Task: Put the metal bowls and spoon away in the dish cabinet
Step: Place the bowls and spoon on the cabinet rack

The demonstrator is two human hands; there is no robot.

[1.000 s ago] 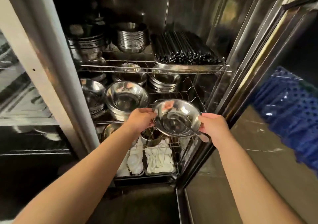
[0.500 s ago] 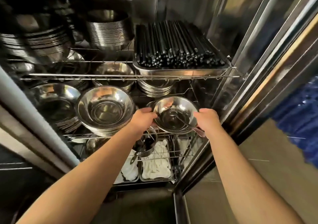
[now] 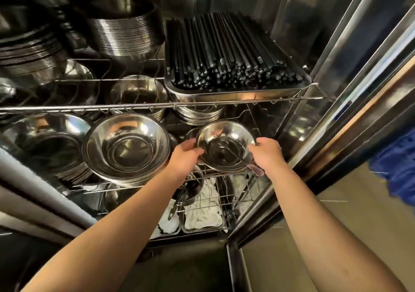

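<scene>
— Holding what, those hands?
— From the head view: left hand (image 3: pixel 185 157) and right hand (image 3: pixel 267 154) grip a metal bowl (image 3: pixel 226 139) by its rim, over the middle wire shelf (image 3: pixel 224 175).
— And the spoon (image 3: pixel 241 159)?
— Inside it — beside a big bowl stack (image 3: pixel 126 148).

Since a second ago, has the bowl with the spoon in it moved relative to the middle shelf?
Yes. The bowl, held in the left hand and right hand, has gone further in over the middle wire shelf, beside the big bowl stack.

The middle wire shelf (image 3: pixel 143 187) carries stacked metal bowls (image 3: pixel 128 148); the upper shelf (image 3: pixel 157 106) bears a tray of black chopsticks (image 3: pixel 226 53).
</scene>
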